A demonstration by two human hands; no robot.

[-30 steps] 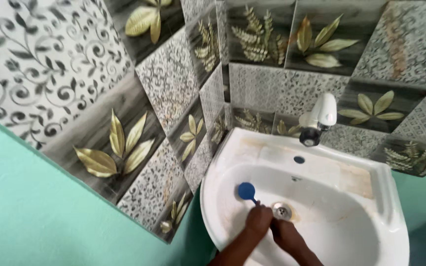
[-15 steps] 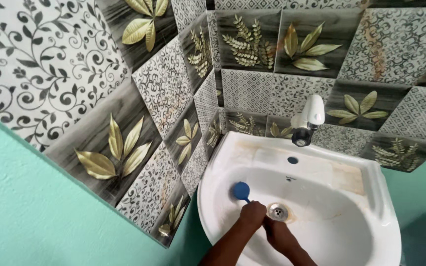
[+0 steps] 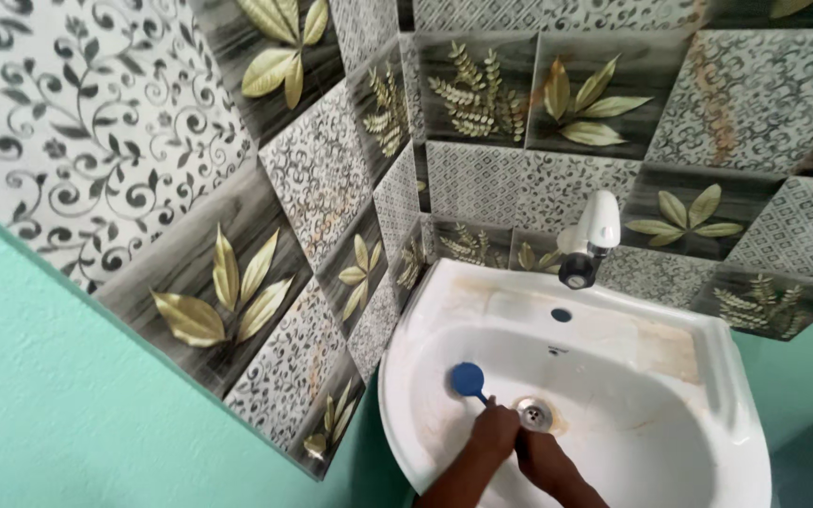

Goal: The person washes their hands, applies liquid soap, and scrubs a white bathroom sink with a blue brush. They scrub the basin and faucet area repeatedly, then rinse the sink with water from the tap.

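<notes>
Teal paint on the wall [image 3: 58, 395] at nine o'clock, textured and matt, bordered above by patterned tiles [image 3: 312, 179] in grey, white and gold leaf prints running off toward twelve.

Glazed white ceramic next: a wash basin [image 3: 708, 376] set into the corner, stained brownish round the bowl and on the back ledge, with a small overflow hole at its twelve o'clock.

Blue round-headed scrubber [image 3: 469, 380] low in the bowl at about nine o'clock from the metal drain [image 3: 534, 414], head pressed to the glazed slope, thin handle running down toward five o'clock into the left hand [image 3: 494, 431]. Fingers curled closed round that handle, pinching it near its lower end. Probably light plastic, stiff in the stem; likely slick when wet, so best taken well down the handle with a full wrap rather than by the tips.

Right hand [image 3: 536, 450] just beside the left, at about six o'clock from the drain, lying against the basin floor; fingers hidden from this angle, so cannot tell whether spread or closed, nor whether holding anything.

White plastic tap [image 3: 593, 235] with a dark spout at one o'clock, mounted on the tiled back wall above the ledge, no water seen running.
</notes>
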